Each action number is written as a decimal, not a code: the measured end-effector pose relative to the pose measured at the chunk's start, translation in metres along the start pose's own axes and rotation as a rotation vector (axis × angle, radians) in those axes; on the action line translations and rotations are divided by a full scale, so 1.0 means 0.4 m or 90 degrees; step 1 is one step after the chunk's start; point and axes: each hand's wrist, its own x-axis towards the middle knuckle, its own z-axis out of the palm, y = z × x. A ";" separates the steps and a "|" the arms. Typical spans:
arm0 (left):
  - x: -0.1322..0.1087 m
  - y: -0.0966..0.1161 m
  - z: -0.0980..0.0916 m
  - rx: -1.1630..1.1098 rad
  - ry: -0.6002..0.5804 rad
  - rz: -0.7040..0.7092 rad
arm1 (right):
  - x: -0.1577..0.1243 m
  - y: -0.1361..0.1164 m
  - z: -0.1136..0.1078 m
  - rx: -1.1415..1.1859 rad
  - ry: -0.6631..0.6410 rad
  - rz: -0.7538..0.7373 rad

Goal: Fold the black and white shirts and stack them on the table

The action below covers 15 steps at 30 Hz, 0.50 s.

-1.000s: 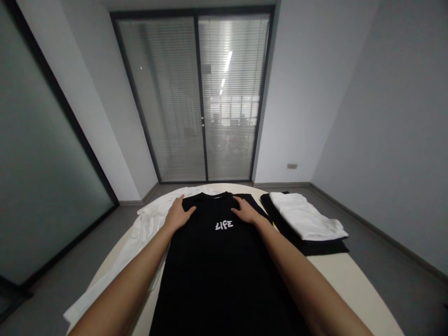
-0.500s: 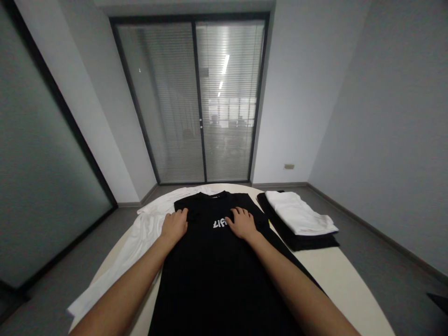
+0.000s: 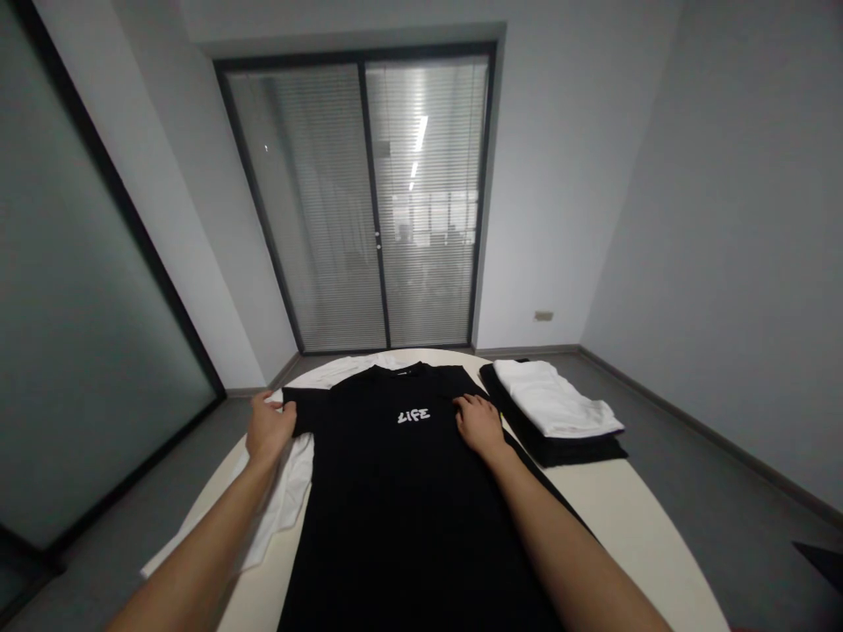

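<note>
Black T-shirt [image 3: 408, 509], one, spread print side up beneath and between the two hands, its collar [image 3: 399, 370] beyond them and its body running back toward the wearer. The left hand [image 3: 269, 430] was closed, fingers and thumb pinching the end of one sleeve [image 3: 309, 408], which stretched outward from the shoulder. The right hand [image 3: 479, 424] lay palm down near the opposite shoulder, fingers loosely curled; whether it pinched cloth could not be told. One white printed word [image 3: 414, 416] showed between the hands.

Progress, as judged: the body was laid out and one sleeve extended; the other could not be made out clearly, and the shirt lay unfolded.

Under and around the left hand was loose white cloth [image 3: 290, 491], number of pieces uncertain. Just beyond the right hand, to its right, stood one stack: one folded white piece [image 3: 553, 399] above black cloth [image 3: 576, 452], layers uncountable. One pale table [image 3: 638, 527] bore everything.
</note>
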 end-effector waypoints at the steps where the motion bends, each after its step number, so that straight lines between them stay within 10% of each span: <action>1: -0.026 0.010 0.003 0.003 0.024 0.010 | 0.000 0.002 -0.002 -0.003 0.001 0.008; 4: -0.135 0.063 0.031 0.045 0.086 0.162 | 0.006 0.011 -0.010 -0.006 0.009 0.044; 7: -0.258 0.112 0.085 0.093 -0.094 0.355 | 0.013 0.027 -0.020 -0.002 0.028 0.077; 15: -0.375 0.087 0.182 0.160 -0.268 0.404 | 0.033 0.069 -0.018 0.167 0.094 0.155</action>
